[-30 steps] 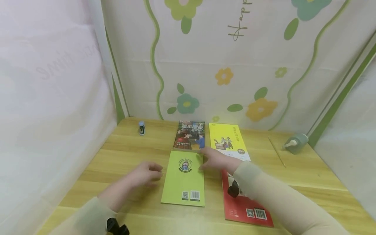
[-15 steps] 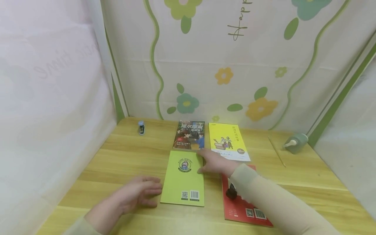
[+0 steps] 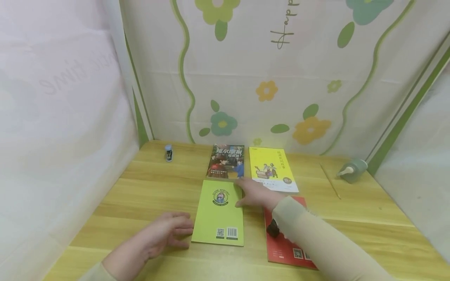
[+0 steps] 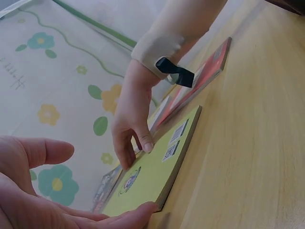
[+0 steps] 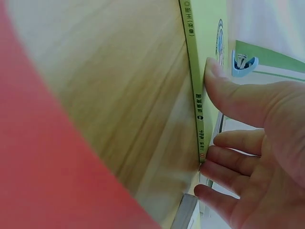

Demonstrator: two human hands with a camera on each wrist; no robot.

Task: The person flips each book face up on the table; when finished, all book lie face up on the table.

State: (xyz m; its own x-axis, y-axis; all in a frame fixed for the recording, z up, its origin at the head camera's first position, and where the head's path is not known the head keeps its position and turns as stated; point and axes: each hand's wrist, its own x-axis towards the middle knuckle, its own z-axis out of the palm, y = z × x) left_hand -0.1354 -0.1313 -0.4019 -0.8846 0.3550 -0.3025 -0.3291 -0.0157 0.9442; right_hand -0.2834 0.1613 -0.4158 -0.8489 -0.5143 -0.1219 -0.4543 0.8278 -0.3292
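A yellow-green book (image 3: 218,218) lies flat on the wooden table, its back cover with barcode and cartoon badge facing up. My left hand (image 3: 166,232) rests beside its left edge, fingers spread, fingertips right at the edge. In the left wrist view, one left fingertip meets the book's corner. My right hand (image 3: 258,195) is over the book's upper right corner. In the right wrist view, its thumb (image 5: 233,95) lies on the cover by the spine, while the other fingers reach loosely past the top end.
Behind the green book lies a dark comic-style book (image 3: 226,162), with a yellow book (image 3: 272,168) beside it. A red book (image 3: 284,244) sits partly under the right forearm. Farther out are a small capped vial (image 3: 169,153), a thin stick (image 3: 330,181) and a grey-green squeeze bottle (image 3: 353,171).
My left hand has moved slightly down and toward me along the green book's left edge, fingers now more spread. My right hand has barely shifted, and the books lie as before.
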